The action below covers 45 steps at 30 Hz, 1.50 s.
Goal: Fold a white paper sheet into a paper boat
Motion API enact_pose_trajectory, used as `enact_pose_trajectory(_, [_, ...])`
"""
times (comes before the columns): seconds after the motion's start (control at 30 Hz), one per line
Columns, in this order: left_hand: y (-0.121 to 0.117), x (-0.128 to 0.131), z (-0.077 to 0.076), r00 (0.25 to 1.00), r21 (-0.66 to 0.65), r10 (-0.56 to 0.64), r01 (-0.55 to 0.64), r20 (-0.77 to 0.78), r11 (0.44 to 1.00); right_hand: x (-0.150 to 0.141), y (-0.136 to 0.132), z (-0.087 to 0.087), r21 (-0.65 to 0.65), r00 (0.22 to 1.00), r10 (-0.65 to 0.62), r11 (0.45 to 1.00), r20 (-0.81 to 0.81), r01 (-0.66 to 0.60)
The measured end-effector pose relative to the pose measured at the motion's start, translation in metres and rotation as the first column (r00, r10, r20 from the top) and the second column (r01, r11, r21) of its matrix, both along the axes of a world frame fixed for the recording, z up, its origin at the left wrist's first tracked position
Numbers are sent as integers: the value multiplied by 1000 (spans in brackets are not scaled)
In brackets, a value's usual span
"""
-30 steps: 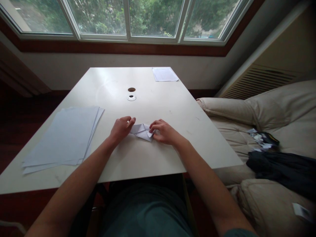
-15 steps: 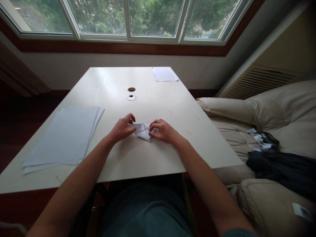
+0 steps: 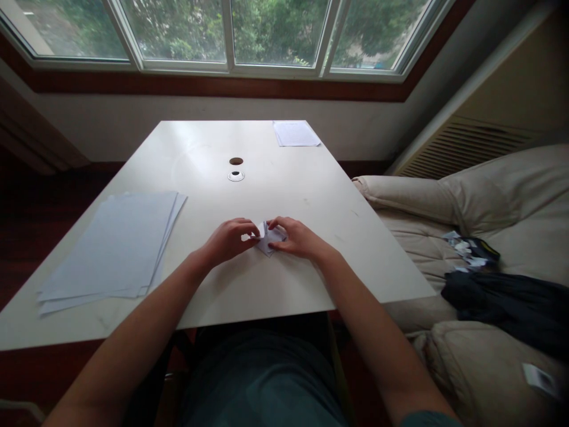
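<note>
A small piece of folded white paper (image 3: 265, 244) lies between my two hands, near the front middle of the white table (image 3: 275, 284). My left hand (image 3: 233, 238) pinches a raised flap at the paper's left side between thumb and fingertips. On the other side, my right hand (image 3: 294, 237) grips the paper's right part, thumb below and fingers curled over the top. My fingers cover parts of the paper's edges, so its full shape is hidden.
A stack of large white sheets (image 3: 115, 243) lies on the table's left. Smaller papers (image 3: 297, 134) sit at the far right corner. A round hole (image 3: 236, 161) and a ring-shaped cover (image 3: 236, 176) are near the middle. Right of the table stands a beige sofa (image 3: 418, 219) with dark cloth (image 3: 511, 302).
My left hand has moved right, closer to my right hand, bringing the paper's left part upward and inward. The paper now looks narrower. My right hand has barely shifted.
</note>
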<state>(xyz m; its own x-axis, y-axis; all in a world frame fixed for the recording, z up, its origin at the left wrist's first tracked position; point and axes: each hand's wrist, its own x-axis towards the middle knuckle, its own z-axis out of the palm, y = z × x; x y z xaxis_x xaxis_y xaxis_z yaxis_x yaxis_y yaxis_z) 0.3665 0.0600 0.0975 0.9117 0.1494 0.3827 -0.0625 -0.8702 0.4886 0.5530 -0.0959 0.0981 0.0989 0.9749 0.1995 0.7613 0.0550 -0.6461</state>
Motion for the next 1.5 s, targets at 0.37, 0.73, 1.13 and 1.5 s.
enact_pose_trajectory(0.37, [-5, 3, 1, 988, 44, -141, 143, -59, 989, 4, 0, 0, 14, 997, 67, 998, 24, -67])
enact_pose_trajectory(0.73, [-3, -1, 7, 976, -38, -178, 175, -126, 984, 0, 1, 4, 17, 991, 93, 995, 94, -95])
enact_pose_trajectory(1.13, [-3, 5, -3, 996, 0, -84, 84, -27, 996, 5, -5, 11, -5, 985, 173, 985, 12, -173])
enact_pose_trajectory(1.5, [-1, 1, -3, 999, 9, -8, 8, -49, 1000, -4, -2, 11, 28, 986, 130, 991, 107, -134])
